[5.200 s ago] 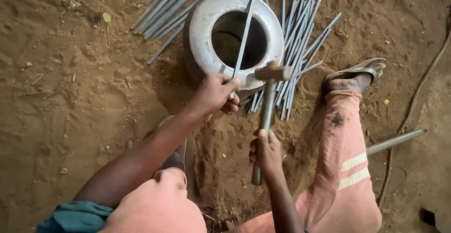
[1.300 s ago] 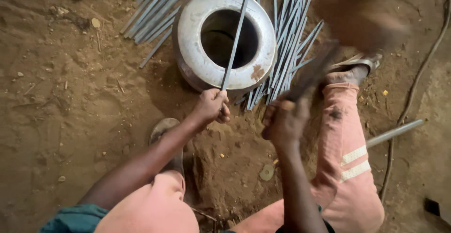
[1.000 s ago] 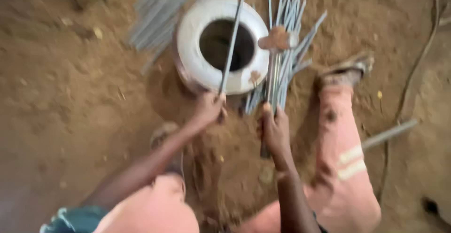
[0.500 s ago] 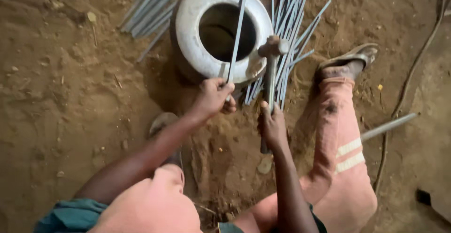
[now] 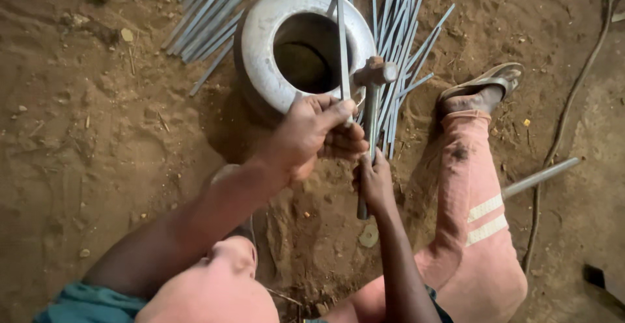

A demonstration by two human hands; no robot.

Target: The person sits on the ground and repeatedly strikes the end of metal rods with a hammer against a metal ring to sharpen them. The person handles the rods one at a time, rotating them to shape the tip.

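Presently, the left hand (image 5: pixel 312 134) has its fingers curled and pressed together, pinching the lower end of a thin grey metal rod (image 5: pixel 342 49) that stands up and leans across the mouth of a round metal pot (image 5: pixel 260 43). The pot sits on bare brown earth (image 5: pixel 97 134), its wide rim facing the camera and its interior dark. The right hand (image 5: pixel 374 183) is wrapped in a fist round the lower shaft of a hammer (image 5: pixel 371 108), just beside the left hand and touching or nearly touching its knuckles; the hammer stands almost upright, its rusty head (image 5: pixel 375 72) level with the pot's near right rim and close beside the rod. Whether the head touches the rod cannot be told. A loose spread of similar grey rods (image 5: pixel 403 43) lies on the ground to the right of the pot, and a second bundle (image 5: pixel 208 10) lies to its upper left. The person's right leg, in pink trousers (image 5: pixel 475 206) with pale stripes, stretches out to the right, the foot in a worn sandal (image 5: pixel 485 82). A thicker metal pipe (image 5: pixel 543 176) lies beyond the leg, near a thin cable (image 5: pixel 573 95).
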